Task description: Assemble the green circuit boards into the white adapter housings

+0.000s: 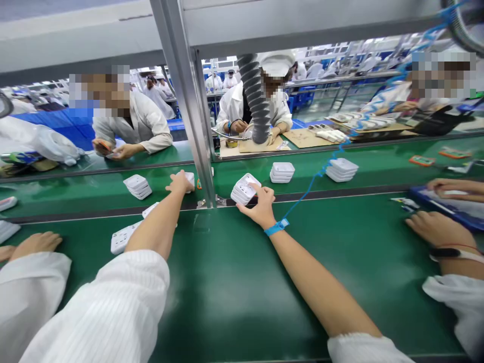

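Note:
My right hand [261,205] grips a tilted stack of white plastic socket covers [245,187] at the near edge of the far belt, thumb below and fingers over the top. A blue band circles that wrist. Reaching farther left, my left hand [180,183] has its fingers curled round more white socket covers [190,178], mostly hidden by the hand and the metal post. Beneath my left forearm lies a white socket panel [123,238] with openings in its face, and a smaller white piece [149,209] shows just beyond it.
Stacks of white covers stand on the green far belt [234,167]: one at left [137,187], two at right [282,172] [342,170]. A metal post [202,126] rises between my hands. A blue coiled hose [336,151] hangs at right. Co-workers' hands flank me.

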The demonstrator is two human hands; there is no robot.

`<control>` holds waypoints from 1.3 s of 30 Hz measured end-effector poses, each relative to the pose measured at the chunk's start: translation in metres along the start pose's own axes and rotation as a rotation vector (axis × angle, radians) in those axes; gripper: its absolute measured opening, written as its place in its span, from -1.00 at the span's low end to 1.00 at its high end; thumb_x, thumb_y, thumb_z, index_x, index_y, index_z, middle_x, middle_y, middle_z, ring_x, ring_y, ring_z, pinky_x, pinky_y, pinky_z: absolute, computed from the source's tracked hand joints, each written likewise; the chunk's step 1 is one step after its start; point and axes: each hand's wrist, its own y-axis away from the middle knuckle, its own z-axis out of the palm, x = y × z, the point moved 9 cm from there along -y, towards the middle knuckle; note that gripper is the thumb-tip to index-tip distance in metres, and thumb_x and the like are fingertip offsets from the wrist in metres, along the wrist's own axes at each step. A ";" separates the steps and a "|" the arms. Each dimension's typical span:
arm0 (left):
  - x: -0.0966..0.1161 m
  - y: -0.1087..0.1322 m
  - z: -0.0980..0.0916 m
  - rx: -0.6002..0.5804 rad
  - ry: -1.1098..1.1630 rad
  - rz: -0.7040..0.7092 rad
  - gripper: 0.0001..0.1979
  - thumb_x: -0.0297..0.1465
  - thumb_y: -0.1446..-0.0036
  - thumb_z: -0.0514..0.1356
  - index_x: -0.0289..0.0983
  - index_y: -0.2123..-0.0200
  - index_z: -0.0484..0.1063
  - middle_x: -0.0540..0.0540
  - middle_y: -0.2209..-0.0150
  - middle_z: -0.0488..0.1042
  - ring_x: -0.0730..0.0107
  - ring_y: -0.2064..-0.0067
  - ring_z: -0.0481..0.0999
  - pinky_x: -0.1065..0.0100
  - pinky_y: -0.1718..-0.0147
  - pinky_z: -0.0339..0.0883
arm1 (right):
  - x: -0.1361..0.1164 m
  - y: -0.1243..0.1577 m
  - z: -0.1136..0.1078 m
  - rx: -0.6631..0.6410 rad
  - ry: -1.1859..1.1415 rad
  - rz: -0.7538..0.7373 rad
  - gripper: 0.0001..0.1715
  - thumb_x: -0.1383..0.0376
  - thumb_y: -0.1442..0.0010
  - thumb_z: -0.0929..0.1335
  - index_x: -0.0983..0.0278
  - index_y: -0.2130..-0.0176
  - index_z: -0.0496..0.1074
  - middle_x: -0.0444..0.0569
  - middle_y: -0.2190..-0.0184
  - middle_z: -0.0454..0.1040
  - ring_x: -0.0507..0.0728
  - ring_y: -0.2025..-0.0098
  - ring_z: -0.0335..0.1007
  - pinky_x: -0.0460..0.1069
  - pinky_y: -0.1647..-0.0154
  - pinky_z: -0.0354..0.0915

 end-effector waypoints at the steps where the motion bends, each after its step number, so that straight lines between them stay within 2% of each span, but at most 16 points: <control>1: 0.002 0.000 -0.002 0.007 0.009 0.023 -0.05 -0.26 0.13 0.46 -0.21 -0.29 0.11 -0.49 -0.29 0.09 -0.30 -0.15 0.44 -0.23 -0.06 0.18 | -0.001 0.000 -0.001 -0.011 -0.011 -0.019 -0.08 -0.03 0.06 0.52 0.16 -0.23 0.32 0.15 -0.02 0.33 0.40 -0.12 0.14 0.28 -0.13 0.19; 3: 0.009 0.000 -0.010 0.020 0.021 0.078 -0.09 -0.26 0.09 0.45 -0.25 -0.29 0.14 -0.46 -0.28 0.11 -0.29 -0.18 0.42 -0.27 -0.10 0.14 | -0.003 -0.002 -0.002 -0.038 -0.031 -0.071 -0.08 -0.01 0.06 0.52 0.16 -0.22 0.33 0.15 -0.02 0.34 0.41 -0.12 0.14 0.29 -0.15 0.18; 5: 0.014 0.001 -0.027 0.039 0.027 0.144 -0.08 -0.25 0.11 0.45 -0.23 -0.30 0.17 -0.41 -0.27 0.13 -0.29 -0.21 0.37 -0.29 -0.15 0.10 | -0.011 0.001 0.000 -0.070 -0.049 -0.138 -0.10 -0.01 0.07 0.53 0.16 -0.21 0.34 0.15 -0.01 0.34 0.42 -0.13 0.14 0.31 -0.17 0.17; 9: 0.007 0.015 -0.081 0.099 0.026 0.290 0.08 -0.24 0.21 0.50 -0.03 -0.38 0.10 -0.26 -0.28 0.16 -0.22 -0.29 0.28 -0.20 -0.25 0.10 | -0.053 0.025 0.016 -0.170 -0.173 -0.296 -0.10 0.01 0.07 0.53 0.13 -0.20 0.31 0.13 -0.02 0.35 0.41 -0.13 0.16 0.32 -0.18 0.18; 12: -0.016 0.044 -0.110 0.129 0.021 0.409 0.14 -0.24 0.24 0.51 0.00 -0.41 0.07 -0.16 -0.21 0.25 -0.10 -0.27 0.31 0.01 -0.27 0.17 | -0.095 0.051 0.037 -0.304 -0.276 -0.388 -0.08 0.02 0.05 0.54 0.09 -0.23 0.28 0.11 -0.04 0.35 0.39 -0.14 0.16 0.30 -0.16 0.21; 15: -0.046 0.080 -0.119 0.135 0.024 0.504 0.11 -0.23 0.24 0.49 -0.10 -0.40 0.13 -0.14 -0.10 0.33 -0.02 -0.20 0.37 0.10 -0.24 0.23 | -0.128 0.072 0.056 -0.425 -0.287 -0.439 -0.08 0.02 0.03 0.54 0.05 -0.25 0.28 0.10 0.00 0.37 0.40 -0.13 0.17 0.30 -0.13 0.22; 18: -0.085 0.106 -0.120 0.169 0.032 0.483 0.10 -0.22 0.23 0.47 -0.14 -0.40 0.13 -0.16 -0.08 0.34 -0.03 -0.18 0.36 0.07 -0.24 0.24 | -0.145 0.083 0.064 -0.473 -0.264 -0.454 -0.09 0.03 0.02 0.54 0.07 -0.26 0.29 0.10 0.04 0.39 0.40 -0.10 0.18 0.28 -0.10 0.22; 21: -0.128 0.135 -0.124 0.276 0.102 0.413 0.08 -0.20 0.23 0.46 -0.11 -0.40 0.13 -0.15 -0.10 0.31 -0.05 -0.19 0.34 0.04 -0.24 0.23 | -0.150 0.086 0.066 -0.485 -0.228 -0.440 -0.11 0.05 0.01 0.54 0.11 -0.25 0.31 0.12 0.02 0.40 0.40 -0.11 0.17 0.27 -0.09 0.21; 23: -0.150 0.162 -0.116 0.326 0.164 0.418 0.07 -0.19 0.21 0.45 -0.08 -0.39 0.13 -0.14 -0.09 0.30 -0.05 -0.18 0.36 0.05 -0.22 0.26 | -0.149 0.083 0.066 -0.493 -0.225 -0.423 -0.11 0.07 0.01 0.54 0.12 -0.25 0.31 0.12 -0.01 0.41 0.40 -0.12 0.18 0.27 -0.11 0.20; 24: -0.156 0.177 -0.107 0.319 0.184 0.450 0.06 -0.19 0.21 0.45 -0.06 -0.39 0.14 -0.13 -0.10 0.30 -0.04 -0.17 0.37 0.06 -0.21 0.27 | -0.147 0.082 0.066 -0.504 -0.244 -0.414 -0.11 0.09 0.01 0.53 0.12 -0.26 0.30 0.12 -0.03 0.40 0.39 -0.12 0.19 0.27 -0.13 0.20; 27: -0.157 0.220 -0.053 0.140 0.169 0.586 -0.01 -0.25 0.15 0.43 -0.01 -0.38 0.15 -0.15 -0.16 0.29 -0.07 -0.21 0.36 0.03 -0.22 0.25 | -0.144 0.082 0.066 -0.596 -0.372 -0.418 -0.10 0.13 0.02 0.53 0.13 -0.26 0.27 0.11 -0.10 0.39 0.34 -0.12 0.26 0.25 -0.18 0.22; 30: -0.146 0.248 -0.002 -0.048 0.183 0.651 -0.03 -0.34 0.10 0.40 0.03 -0.39 0.12 -0.16 -0.21 0.28 -0.10 -0.25 0.33 -0.01 -0.24 0.19 | -0.144 0.093 0.060 -0.724 -0.455 -0.480 -0.06 0.16 0.07 0.55 0.16 -0.25 0.28 0.09 -0.07 0.39 0.30 -0.09 0.31 0.23 -0.18 0.26; 32: -0.134 0.254 0.017 -0.117 0.224 0.672 -0.02 -0.35 0.08 0.39 0.04 -0.40 0.09 -0.16 -0.23 0.26 -0.09 -0.25 0.33 -0.02 -0.25 0.16 | -0.140 0.099 0.052 -0.763 -0.449 -0.493 -0.07 0.18 0.08 0.56 0.15 -0.24 0.29 0.08 -0.06 0.40 0.30 -0.09 0.31 0.23 -0.19 0.27; 35: -0.105 0.246 0.025 -0.137 0.232 0.723 -0.01 -0.36 0.07 0.38 0.02 -0.41 0.06 -0.20 -0.24 0.24 -0.11 -0.28 0.30 -0.06 -0.27 0.09 | -0.122 0.098 0.037 -0.745 -0.435 -0.424 -0.07 0.17 0.06 0.56 0.14 -0.24 0.28 0.10 -0.09 0.39 0.31 -0.12 0.33 0.24 -0.19 0.29; 39: -0.058 0.219 0.036 -0.168 0.166 0.743 0.16 -0.37 0.12 0.40 -0.18 -0.47 -0.18 -0.36 -0.30 0.19 -0.24 -0.35 0.20 -0.12 -0.27 0.04 | -0.087 0.077 0.014 -0.574 -0.437 -0.267 -0.10 0.12 0.04 0.56 0.14 -0.22 0.26 0.12 -0.15 0.36 0.34 -0.18 0.35 0.26 -0.25 0.25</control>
